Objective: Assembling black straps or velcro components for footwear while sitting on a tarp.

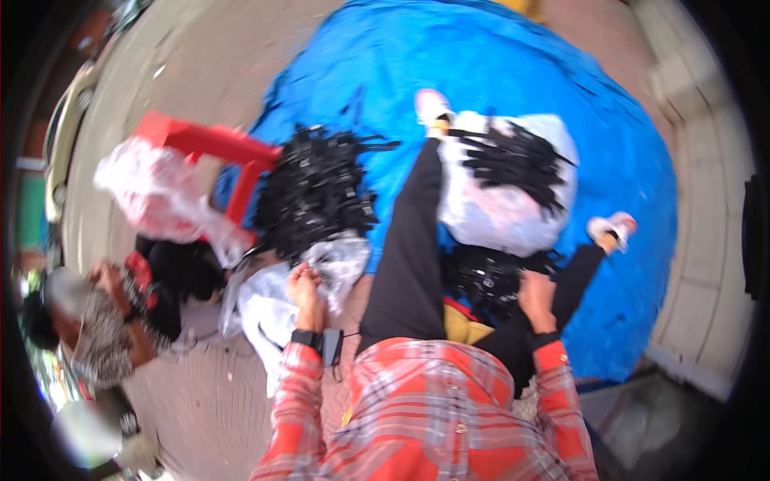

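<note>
A blue tarpaulin carries a heap of black strips beyond the left hand. On it, a smaller black pile lies beside the right hand, a white plastic bag farther out.

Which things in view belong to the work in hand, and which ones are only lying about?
Likely in the work:
black strips near the right hand
whitish plastic by the left hand
white bag bearing more strips

Probably lying about:
red stool
pinkish plastic bag
</note>
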{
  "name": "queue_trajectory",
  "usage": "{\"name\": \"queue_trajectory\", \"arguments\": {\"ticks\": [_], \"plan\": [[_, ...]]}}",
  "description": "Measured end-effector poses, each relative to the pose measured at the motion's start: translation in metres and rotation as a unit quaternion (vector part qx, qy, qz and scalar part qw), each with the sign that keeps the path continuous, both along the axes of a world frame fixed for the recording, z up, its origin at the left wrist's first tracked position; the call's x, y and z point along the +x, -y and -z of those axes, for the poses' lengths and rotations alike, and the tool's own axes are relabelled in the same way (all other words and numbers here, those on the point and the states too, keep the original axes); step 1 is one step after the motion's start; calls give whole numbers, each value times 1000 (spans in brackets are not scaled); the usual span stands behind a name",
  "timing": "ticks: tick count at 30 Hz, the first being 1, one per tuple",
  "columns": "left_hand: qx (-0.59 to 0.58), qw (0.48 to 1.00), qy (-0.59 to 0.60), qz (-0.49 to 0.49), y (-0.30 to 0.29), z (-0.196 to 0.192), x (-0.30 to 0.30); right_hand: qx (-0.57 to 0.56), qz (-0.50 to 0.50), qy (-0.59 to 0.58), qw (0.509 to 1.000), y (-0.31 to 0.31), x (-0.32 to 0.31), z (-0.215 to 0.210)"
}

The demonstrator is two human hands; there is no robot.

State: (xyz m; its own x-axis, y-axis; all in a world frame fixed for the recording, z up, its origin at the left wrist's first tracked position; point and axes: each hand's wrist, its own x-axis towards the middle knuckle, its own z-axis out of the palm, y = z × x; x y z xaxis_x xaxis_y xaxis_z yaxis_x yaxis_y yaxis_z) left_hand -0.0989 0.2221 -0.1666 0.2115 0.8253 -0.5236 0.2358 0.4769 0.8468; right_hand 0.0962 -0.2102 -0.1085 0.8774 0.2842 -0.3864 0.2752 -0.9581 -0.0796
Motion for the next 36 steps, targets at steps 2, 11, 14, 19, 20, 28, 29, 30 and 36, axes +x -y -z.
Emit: {"name": "queue_trajectory", "arguments": {"ticks": [2, 11, 14, 19, 20, 28, 29, 30, 36], "plan": [[-11, 993, -84, -80, -21, 33, -27, 15, -33, 136, 990, 0, 1, 11], [148, 849, -365, 352, -75, 247, -83, 196, -5, -48, 979, -43, -2, 8], [410, 540, -482, 555, -77, 284, -63, 171, 81, -79, 979, -49, -2, -20], [174, 613, -528, 562, -41, 274, 1, 201, 159, -31, 966, -46, 40, -36], [145, 586, -570, 557, -30, 255, 24, 221, 155, 8, 963, -51, 55, -45], [232, 643, -594, 424, -28, 315, -7, 235, 15, 113, 965, -98, 171, -34], [195, 690, -567, 405, -21, 322, -3, 227, 16, 116, 967, -95, 176, -26], [160, 732, -541, 383, -19, 324, 3, 191, 3, 126, 973, -91, 180, -18], [-60, 910, -359, 199, -37, 304, -3, 132, -64, 137, 980, -77, 179, -4]]}}
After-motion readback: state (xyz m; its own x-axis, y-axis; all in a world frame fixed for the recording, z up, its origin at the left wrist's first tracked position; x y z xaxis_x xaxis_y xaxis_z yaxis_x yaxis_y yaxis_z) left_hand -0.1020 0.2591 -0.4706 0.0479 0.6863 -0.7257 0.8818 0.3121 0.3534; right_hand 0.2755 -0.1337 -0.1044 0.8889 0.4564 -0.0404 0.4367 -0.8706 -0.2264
